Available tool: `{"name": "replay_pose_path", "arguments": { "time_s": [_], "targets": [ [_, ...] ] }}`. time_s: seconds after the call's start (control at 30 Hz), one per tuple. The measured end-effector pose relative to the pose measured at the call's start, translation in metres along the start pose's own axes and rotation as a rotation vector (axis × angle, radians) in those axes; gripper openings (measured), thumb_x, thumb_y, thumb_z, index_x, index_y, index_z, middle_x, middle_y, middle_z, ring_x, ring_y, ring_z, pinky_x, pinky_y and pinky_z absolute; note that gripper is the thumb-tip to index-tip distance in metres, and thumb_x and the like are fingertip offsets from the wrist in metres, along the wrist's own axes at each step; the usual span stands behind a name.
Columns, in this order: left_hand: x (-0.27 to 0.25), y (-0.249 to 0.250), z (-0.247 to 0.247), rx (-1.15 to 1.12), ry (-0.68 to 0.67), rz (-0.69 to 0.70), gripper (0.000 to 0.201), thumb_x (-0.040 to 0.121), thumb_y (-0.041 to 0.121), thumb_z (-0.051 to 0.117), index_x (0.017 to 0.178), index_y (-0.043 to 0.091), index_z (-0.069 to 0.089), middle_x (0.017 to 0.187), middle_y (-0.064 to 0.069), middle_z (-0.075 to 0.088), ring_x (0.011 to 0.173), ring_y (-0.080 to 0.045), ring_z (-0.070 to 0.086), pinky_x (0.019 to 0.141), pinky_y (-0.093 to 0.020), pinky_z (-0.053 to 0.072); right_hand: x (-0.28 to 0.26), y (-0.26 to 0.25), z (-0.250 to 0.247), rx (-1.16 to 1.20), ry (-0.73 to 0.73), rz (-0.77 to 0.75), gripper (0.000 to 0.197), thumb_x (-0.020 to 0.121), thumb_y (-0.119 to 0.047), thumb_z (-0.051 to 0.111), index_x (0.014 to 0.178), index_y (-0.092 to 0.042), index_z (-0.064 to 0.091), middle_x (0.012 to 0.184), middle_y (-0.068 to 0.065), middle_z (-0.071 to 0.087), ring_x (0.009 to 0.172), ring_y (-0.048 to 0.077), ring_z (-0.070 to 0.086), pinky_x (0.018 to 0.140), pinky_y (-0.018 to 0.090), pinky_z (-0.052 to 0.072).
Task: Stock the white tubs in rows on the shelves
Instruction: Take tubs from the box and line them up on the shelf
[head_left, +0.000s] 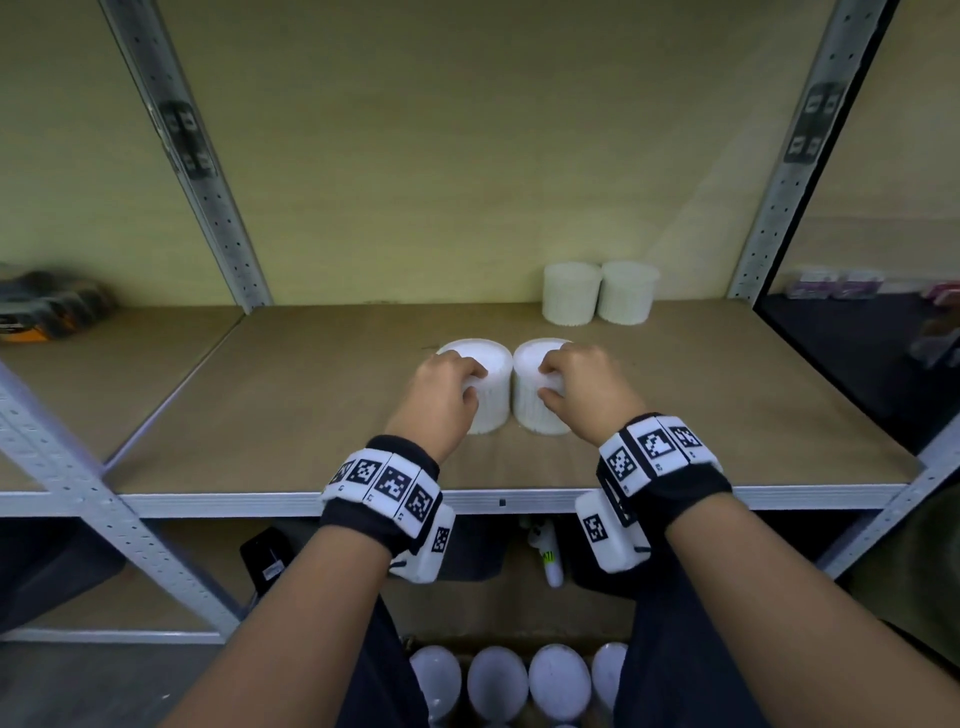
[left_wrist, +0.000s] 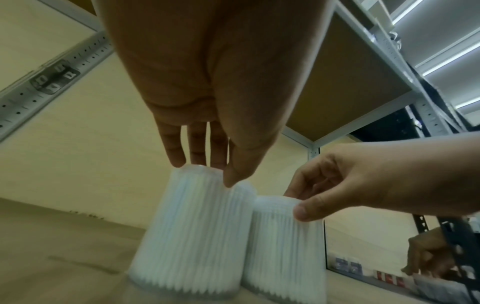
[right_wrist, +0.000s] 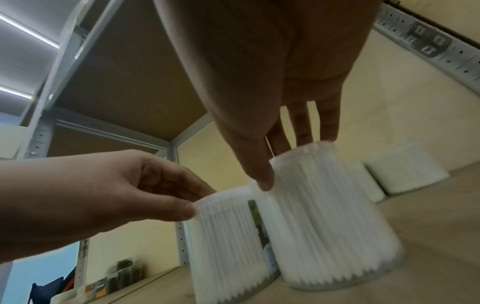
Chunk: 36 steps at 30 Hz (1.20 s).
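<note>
Two white ribbed tubs stand side by side in the middle of the brown shelf board (head_left: 311, 395). My left hand (head_left: 451, 385) grips the top rim of the left tub (head_left: 491, 400) between thumb and fingertips (left_wrist: 200, 162). My right hand (head_left: 571, 382) holds the right tub (head_left: 535, 410) the same way, pinching its rim (right_wrist: 293, 148). Both tub bases touch or nearly touch the board; the wrist views are blurred. Two more white tubs (head_left: 597, 293) stand together against the back wall to the right.
Grey perforated uprights (head_left: 208, 197) (head_left: 784, 197) frame the bay. Dark packets (head_left: 47, 306) lie on the neighbouring shelf at left. Below the shelf's front rail (head_left: 260, 501), several white tub tops (head_left: 498, 680) show between my arms.
</note>
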<state>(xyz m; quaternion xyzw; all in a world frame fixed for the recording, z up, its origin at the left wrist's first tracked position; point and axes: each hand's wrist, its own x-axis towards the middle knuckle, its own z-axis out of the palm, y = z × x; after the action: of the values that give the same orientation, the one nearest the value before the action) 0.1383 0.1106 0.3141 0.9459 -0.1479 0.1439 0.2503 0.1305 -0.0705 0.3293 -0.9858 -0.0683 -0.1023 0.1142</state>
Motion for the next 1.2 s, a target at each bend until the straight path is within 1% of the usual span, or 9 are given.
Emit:
{"name": "replay_pose_path", "arguments": {
  "time_s": [0.1,0.23,0.4,0.57,0.77,0.87,1.0,1.1,1.2],
  "targets": [
    [0.018,-0.004,0.004,0.009,-0.017,-0.007,0.032,0.088,0.006,0.052,0.117,0.013,0.066,0.118,-0.004,0.064,0.116,-0.021,0.052,0.098,-0.03,0.042,0.022,0.003,0.003,0.0,-0.012,0.023,0.033,0.088,-0.024,0.06,0.119,-0.015,0.063,0.12,0.007,0.063,0.112,0.027,0.058,0.09,0.032,0.046],
    [0.046,-0.011,0.008,0.004,-0.03,-0.014,0.033,0.086,0.002,0.052,0.114,0.012,0.067,0.118,-0.006,0.066,0.113,-0.022,0.057,0.097,-0.03,0.045,0.053,0.007,0.008,0.016,-0.024,0.044,0.034,0.087,-0.025,0.062,0.12,-0.015,0.064,0.12,0.007,0.065,0.113,0.026,0.057,0.094,0.035,0.049],
    [0.079,-0.019,0.014,0.003,-0.033,-0.039,0.035,0.087,-0.001,0.05,0.116,0.011,0.067,0.121,-0.006,0.065,0.113,-0.021,0.059,0.096,-0.028,0.046,0.088,0.014,0.015,0.029,-0.024,0.054,0.037,0.089,-0.025,0.061,0.124,-0.014,0.062,0.126,0.007,0.062,0.12,0.025,0.052,0.096,0.034,0.046],
    [0.111,-0.027,0.021,0.012,-0.045,-0.057,0.036,0.089,-0.001,0.048,0.118,0.011,0.066,0.123,-0.008,0.064,0.11,-0.024,0.061,0.096,-0.031,0.049,0.118,0.02,0.019,0.059,-0.031,0.07,0.039,0.091,-0.025,0.06,0.128,-0.014,0.059,0.131,0.008,0.058,0.124,0.026,0.05,0.101,0.035,0.045],
    [0.145,-0.041,0.036,-0.002,-0.037,-0.055,0.035,0.089,-0.001,0.048,0.117,0.01,0.066,0.122,-0.01,0.063,0.115,-0.025,0.056,0.1,-0.034,0.046,0.154,0.029,0.031,0.043,-0.026,0.07,0.038,0.092,-0.025,0.058,0.128,-0.012,0.059,0.13,0.009,0.06,0.122,0.028,0.052,0.098,0.033,0.044],
    [0.161,-0.046,0.041,0.004,-0.026,-0.051,0.036,0.09,-0.001,0.047,0.118,0.011,0.065,0.124,-0.009,0.062,0.118,-0.025,0.053,0.101,-0.032,0.043,0.169,0.032,0.037,0.037,-0.014,0.074,0.037,0.092,-0.024,0.057,0.127,-0.013,0.059,0.128,0.009,0.06,0.121,0.029,0.051,0.096,0.034,0.044],
    [0.178,-0.055,0.047,-0.015,-0.021,-0.047,0.035,0.09,0.0,0.047,0.117,0.011,0.066,0.124,-0.008,0.063,0.117,-0.023,0.055,0.099,-0.025,0.04,0.184,0.037,0.043,0.022,0.018,0.078,0.035,0.094,-0.022,0.055,0.127,-0.012,0.059,0.127,0.01,0.06,0.121,0.029,0.05,0.095,0.034,0.043],
    [0.188,-0.058,0.052,-0.026,0.002,-0.028,0.034,0.091,0.001,0.047,0.117,0.01,0.067,0.124,-0.009,0.064,0.116,-0.023,0.057,0.099,-0.024,0.04,0.195,0.04,0.046,0.031,0.015,0.067,0.035,0.094,-0.022,0.055,0.126,-0.009,0.059,0.127,0.012,0.06,0.12,0.03,0.052,0.096,0.034,0.043],
    [0.198,-0.057,0.056,-0.037,0.018,-0.046,0.034,0.09,0.001,0.048,0.117,0.011,0.067,0.124,-0.009,0.063,0.116,-0.023,0.057,0.098,-0.023,0.04,0.207,0.043,0.051,0.045,0.018,0.078,0.034,0.094,-0.02,0.054,0.126,-0.009,0.059,0.127,0.012,0.06,0.12,0.03,0.052,0.097,0.035,0.043]
  ]
}}
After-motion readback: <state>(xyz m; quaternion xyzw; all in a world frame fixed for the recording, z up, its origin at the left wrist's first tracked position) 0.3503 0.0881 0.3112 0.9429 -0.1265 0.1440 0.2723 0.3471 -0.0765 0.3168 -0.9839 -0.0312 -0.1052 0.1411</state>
